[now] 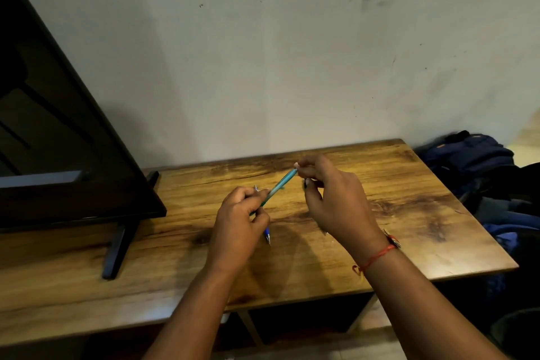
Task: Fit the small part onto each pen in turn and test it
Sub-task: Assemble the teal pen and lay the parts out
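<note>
My left hand [238, 215] grips the lower end of a teal pen [280, 184], which slants up to the right above the wooden table [409, 213]. My right hand [327, 193] pinches the pen's upper end with thumb and forefinger; any small part there is hidden by the fingers. A blue pen [267, 235] lies on the table under my left hand, its metal tip pointing toward me. A second metal tip [256, 188] pokes out just behind my left hand's knuckles.
A black flat screen [58, 140] on a stand [117, 251] fills the table's left side. A blue backpack [473, 161] and dark clothes lie beyond the table's right edge. A plain wall [292, 52] stands behind.
</note>
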